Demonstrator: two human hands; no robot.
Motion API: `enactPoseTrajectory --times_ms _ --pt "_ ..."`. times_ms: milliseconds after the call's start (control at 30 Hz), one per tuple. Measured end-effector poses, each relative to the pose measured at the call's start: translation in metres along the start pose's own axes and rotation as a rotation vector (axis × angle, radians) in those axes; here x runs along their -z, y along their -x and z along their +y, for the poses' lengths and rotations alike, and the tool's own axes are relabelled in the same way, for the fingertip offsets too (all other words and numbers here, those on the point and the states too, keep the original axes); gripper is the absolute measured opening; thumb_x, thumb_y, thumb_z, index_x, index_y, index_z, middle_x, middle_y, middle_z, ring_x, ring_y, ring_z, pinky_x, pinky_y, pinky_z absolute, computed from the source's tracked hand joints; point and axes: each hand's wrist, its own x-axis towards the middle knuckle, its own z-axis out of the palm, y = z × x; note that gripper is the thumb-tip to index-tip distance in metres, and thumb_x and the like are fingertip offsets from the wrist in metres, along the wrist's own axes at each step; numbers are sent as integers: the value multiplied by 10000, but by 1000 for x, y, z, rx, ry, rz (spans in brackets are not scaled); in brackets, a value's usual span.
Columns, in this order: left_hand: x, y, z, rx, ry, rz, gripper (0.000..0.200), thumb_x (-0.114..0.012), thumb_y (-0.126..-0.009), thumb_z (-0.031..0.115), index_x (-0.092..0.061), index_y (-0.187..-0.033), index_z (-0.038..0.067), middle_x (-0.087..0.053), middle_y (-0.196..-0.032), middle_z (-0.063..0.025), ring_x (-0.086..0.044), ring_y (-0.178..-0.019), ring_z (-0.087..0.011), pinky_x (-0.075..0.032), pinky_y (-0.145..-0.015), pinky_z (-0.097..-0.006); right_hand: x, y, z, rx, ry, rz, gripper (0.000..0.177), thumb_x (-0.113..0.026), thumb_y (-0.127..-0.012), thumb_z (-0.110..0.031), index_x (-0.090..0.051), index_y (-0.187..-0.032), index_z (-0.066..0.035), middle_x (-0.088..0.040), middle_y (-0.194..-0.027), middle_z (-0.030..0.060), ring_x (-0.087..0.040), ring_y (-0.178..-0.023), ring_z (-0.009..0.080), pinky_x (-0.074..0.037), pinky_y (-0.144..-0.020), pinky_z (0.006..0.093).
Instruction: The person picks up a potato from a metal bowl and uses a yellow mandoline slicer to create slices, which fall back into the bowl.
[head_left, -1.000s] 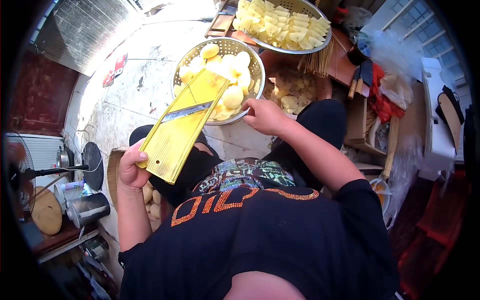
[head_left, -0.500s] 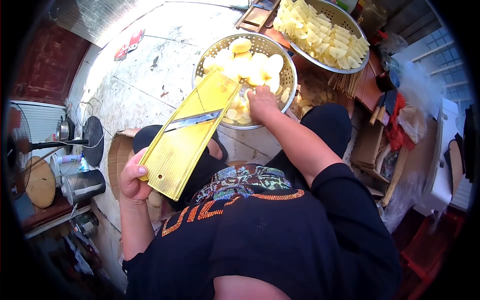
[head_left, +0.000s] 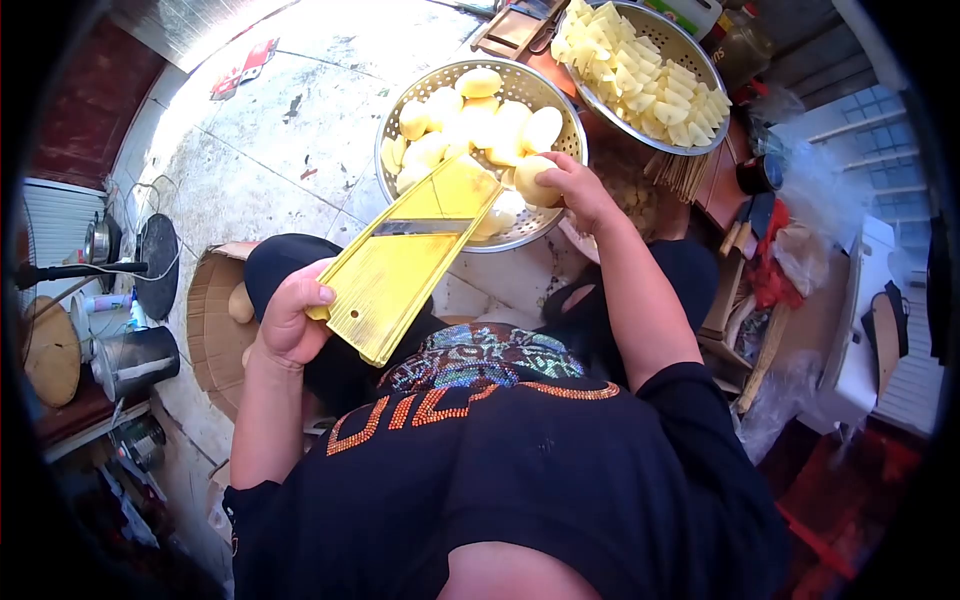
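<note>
While above colander rim (head_left: 420,84), right fingers (head_left: 556,176) round potato (head_left: 530,166), left fingers (head_left: 318,293) round slicer (head_left: 405,265) edge.

The yellow slicer (head_left: 415,255) is a long flat board with thin lines along it and a metal blade across its middle. It sits tilted in the middle of the frame, its low end in the left hand (head_left: 290,325) and its high end over the metal bowl (head_left: 548,88). The peeled potato (head_left: 530,180) is pale, round and smooth, just right of the slicer's top, in the right hand (head_left: 580,190)
</note>
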Motion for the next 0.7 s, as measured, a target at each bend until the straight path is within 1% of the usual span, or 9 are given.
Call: enactPoseTrajectory --times_ms 100,233,300,367,433,533,600,633,700 --pt "0 -15 -12 40 18 -12 588 -610 -811 135 -491 -1311 -149 -659 -1200 -193 -669 -1066 -210 -514 -969 -317 4 17 4 3 -256 -56 613 -652 -846 -305 -508 -1382 -44 -618 -1274 91 -605 -1131 216 -498 -937 394" --pt "5 -43 -26 181 1 43 539 -592 -863 197 -520 -1300 -110 -674 -1142 -187 -705 -978 -228 -583 -886 -414 3 31 14 6 -541 -179 610 -647 -867 -320 -499 -1396 -56 -592 -1321 105 -571 -1207 241 -485 -978 430" --pt "6 -49 -33 175 20 -3 553 -583 -900 256 -510 -1335 -77 -673 -1167 -190 -708 -1002 -253 -586 -892 -461 3 36 18 22 -560 -215 612 -649 -874 -335 -491 -1402 -70 -595 -1327 102 -574 -1211 253 -479 -986 437" --pt "-12 -49 -32 107 205 37 586 -583 -918 296 -483 -1379 -52 -668 -1208 -184 -698 -1054 -267 -577 -914 -456 3 41 23 -19 -670 -278 598 -650 -871 -335 -500 -1394 -85 -605 -1314 90 -578 -1197 247 -485 -964 436" --pt "-11 -45 -37 86 208 6 632 -588 -923 314 -440 -1425 -41 -641 -1281 -187 -674 -1128 -284 -563 -944 -456 -3 50 19 -16 -691 -277 597 -644 -873 -344 -506 -1386 -72 -615 -1299 103 -588 -1171 254 -490 -941 431" --pt "-14 -44 -47 34 211 17 612 -632 -902 246 -434 -1410 -33 -621 -1279 -177 -645 -1155 -257 -537 -976 -413 -5 56 22 -3 -720 -298 593 -640 -871 -352 -518 -1373 -61 -627 -1274 110 -598 -1128 255 -494 -904 413" --pt "-11 -47 -60 -113 44 254 560 -669 -869 151 -445 -1352 -22 -601 -1223 -152 -614 -1130 -214 -505 -988 -355 -6 55 22 -3 -720 -322 590 -642 -868 -352 -523 -1369 -64 -630 -1265 103 -599 -1110 249 -492 -890 401" --pt "-11 -47 -64 -115 55 261 560 -669 -869 151 -445 -1352 -22 -601 -1223 -152 -614 -1130 -214 -505 -988 -355 -7 54 21 -12 -677 -323 589 -649 -863 -357 -531 -1361 -67 -634 -1250 97 -602 -1080 238 -488 -873 380" --pt "-16 -54 -69 -285 54 367 503 -672 -846 84 -453 -1288 -12 -579 -1154 -128 -587 -1078 -182 -482 -981 -317 -10 51 12 -30 -624 -332 587 -656 -858 -363 -538 -1354 -70 -637 -1236 91 -606 -1049 227 -483 -855 358"
